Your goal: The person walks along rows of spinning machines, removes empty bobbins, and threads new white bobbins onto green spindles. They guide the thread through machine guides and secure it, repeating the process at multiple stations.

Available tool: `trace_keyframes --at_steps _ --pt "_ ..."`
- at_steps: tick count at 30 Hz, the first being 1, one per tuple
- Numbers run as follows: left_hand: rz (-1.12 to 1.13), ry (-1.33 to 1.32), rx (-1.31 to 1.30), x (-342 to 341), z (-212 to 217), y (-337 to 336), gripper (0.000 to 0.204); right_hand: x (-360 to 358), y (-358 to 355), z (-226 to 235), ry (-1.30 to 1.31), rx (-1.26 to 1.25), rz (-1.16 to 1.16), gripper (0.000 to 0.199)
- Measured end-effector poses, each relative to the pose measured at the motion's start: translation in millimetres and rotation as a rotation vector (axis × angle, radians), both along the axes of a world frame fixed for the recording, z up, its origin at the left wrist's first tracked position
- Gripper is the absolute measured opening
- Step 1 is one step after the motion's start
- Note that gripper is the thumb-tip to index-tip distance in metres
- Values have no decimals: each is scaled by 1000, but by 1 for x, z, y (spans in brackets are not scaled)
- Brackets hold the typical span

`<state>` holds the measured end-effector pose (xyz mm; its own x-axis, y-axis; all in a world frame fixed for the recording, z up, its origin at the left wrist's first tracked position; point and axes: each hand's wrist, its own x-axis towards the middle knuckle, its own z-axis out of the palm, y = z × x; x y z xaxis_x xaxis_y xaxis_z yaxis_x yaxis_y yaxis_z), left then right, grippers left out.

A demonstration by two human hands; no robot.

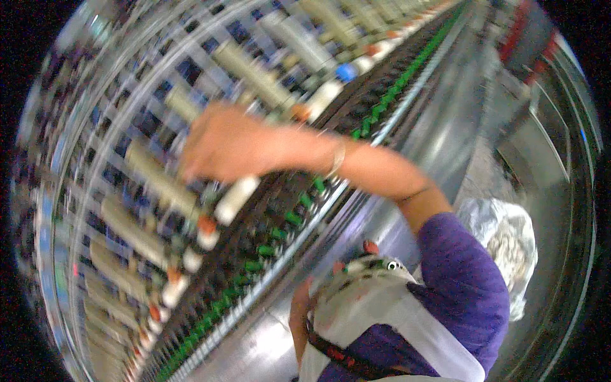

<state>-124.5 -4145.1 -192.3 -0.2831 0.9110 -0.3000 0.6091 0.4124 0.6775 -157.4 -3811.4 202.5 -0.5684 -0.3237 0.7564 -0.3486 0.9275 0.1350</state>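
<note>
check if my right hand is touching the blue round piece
Apart: the head view shows a tan cylinder between the right hand and blue round piece.

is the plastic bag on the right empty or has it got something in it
Not empty: the plastic bag shows pale, lumpy material inside; how full, I cannot tell.

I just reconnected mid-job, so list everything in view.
Long cylindrical tubes: many, cream, upper and left
Short cylinders: several, white, by tube ends
Small rounded caps: several, orange, near the cylinders
Round cap: one, blue, upper centre
Small toothlike pieces: many, green, diagonal row
Smooth metal panel: one, grey, right of row
Crumpled plastic bag: one, whitish, right
Cloth apron: one, off-white, lower centre
Fabric sleeve: one, purple, right arm
Left forearm: one, bare, lower centre; hand unclear
Right hand: one, bare, over the tubes; hold blurred
</note>
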Motion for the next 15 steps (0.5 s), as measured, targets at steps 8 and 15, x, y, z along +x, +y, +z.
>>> trace_keyframes --at_steps 8,15 --pt "62 26 5 8 31 9 55 4 10 -1 -72 -257 97 26" --pt "159 4 -171 2 40 4 58 -1 4 6 -85 -244 159 29"
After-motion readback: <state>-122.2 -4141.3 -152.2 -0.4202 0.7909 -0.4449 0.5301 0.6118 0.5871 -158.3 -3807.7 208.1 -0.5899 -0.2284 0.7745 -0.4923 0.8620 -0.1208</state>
